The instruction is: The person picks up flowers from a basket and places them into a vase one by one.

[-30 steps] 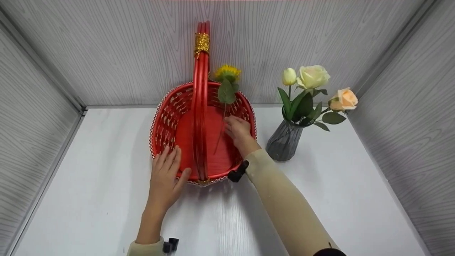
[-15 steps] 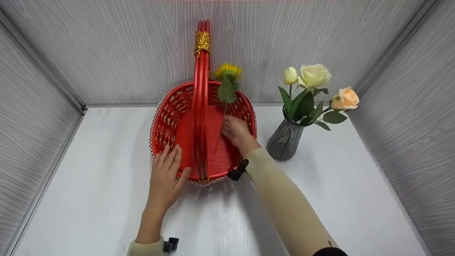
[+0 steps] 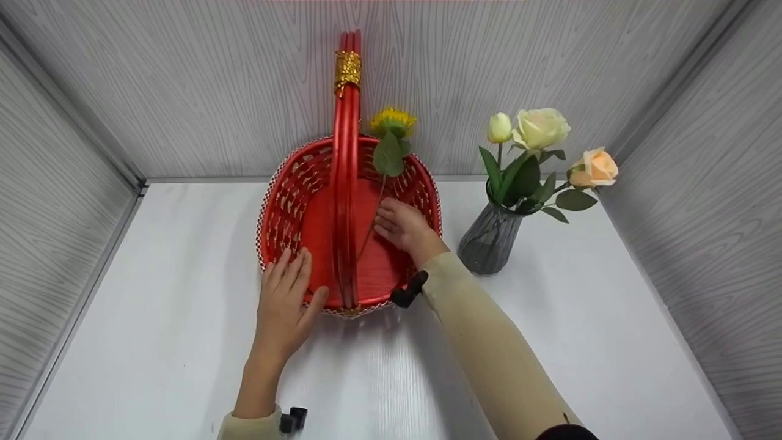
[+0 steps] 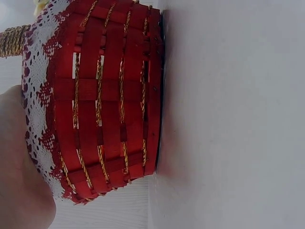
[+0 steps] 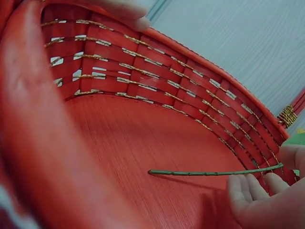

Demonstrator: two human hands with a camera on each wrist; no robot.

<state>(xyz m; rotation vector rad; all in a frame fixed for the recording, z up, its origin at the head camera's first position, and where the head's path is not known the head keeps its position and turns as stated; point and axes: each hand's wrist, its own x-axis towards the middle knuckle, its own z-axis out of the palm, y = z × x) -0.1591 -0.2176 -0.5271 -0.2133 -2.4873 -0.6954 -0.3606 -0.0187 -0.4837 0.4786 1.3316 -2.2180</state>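
A red woven basket point(image 3: 379, 287) with a tall handle stands on the table. Inside it leans a yellow flower point(image 3: 392, 124), its head over the far rim and its thin green stem point(image 5: 190, 173) angled down toward the basket's floor. My right hand point(image 3: 403, 227) reaches in over the right side, fingers loosely extended with their tips at the stem; in the right wrist view the stem passes between thumb and fingers. My left hand point(image 3: 284, 308) rests with straight, spread fingers on the near left rim, beside the lace edging point(image 4: 40, 90) seen in the left wrist view.
Right of the basket, a grey glass vase point(image 3: 492, 241) holds a pale tulip point(image 3: 500, 128), a cream rose point(image 3: 542, 128) and a peach rose point(image 3: 592, 168). Grey wood-grain panels point(image 3: 244, 91) wall the white table point(image 3: 183, 305) at the back and sides.
The flower stem's lower end has swung left, behind the basket handle. My right fingers have moved slightly left and loosened. The left hand and the vase hold their places.
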